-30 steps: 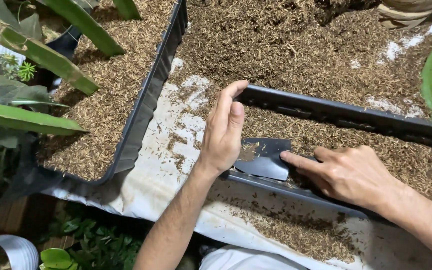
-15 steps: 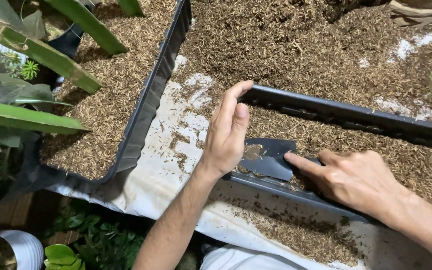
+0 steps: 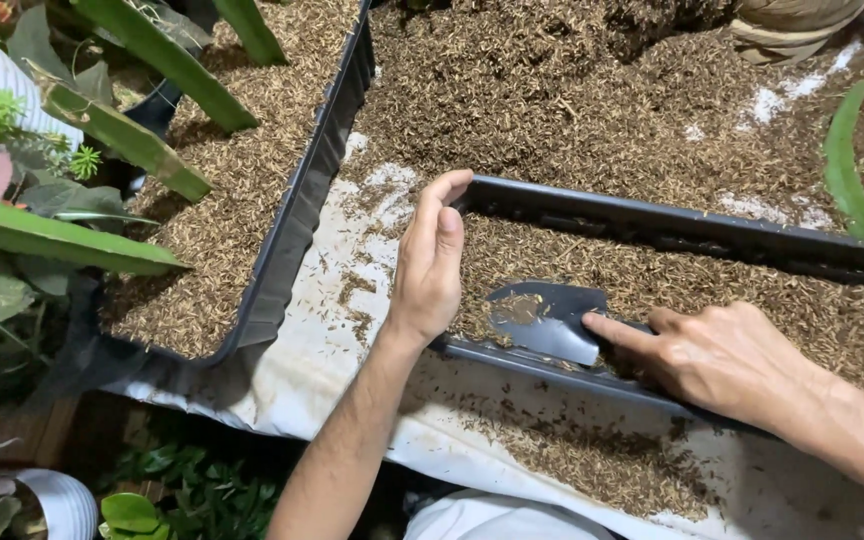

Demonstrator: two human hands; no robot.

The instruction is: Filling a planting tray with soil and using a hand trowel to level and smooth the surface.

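Black plastic seedling tray (image 3: 692,232), long and shallow, lies on white sheeting (image 3: 332,330) and is filled nearly to the rim with brown husk. Inside its near wall, right hand (image 3: 722,355) pinches a grey scoop blade (image 3: 544,320). Left hand (image 3: 432,262), fingers pressed together flat, braces the tray's end. Levelling appears unfinished.

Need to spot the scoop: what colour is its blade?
Dark grey trowel blade, dusted with husks; head view.

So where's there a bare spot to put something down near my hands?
Barest is the white sheet between the left tray and the left hand, only lightly littered. The right tray is full of husks, with the scoop and right hand crowding its near edge.
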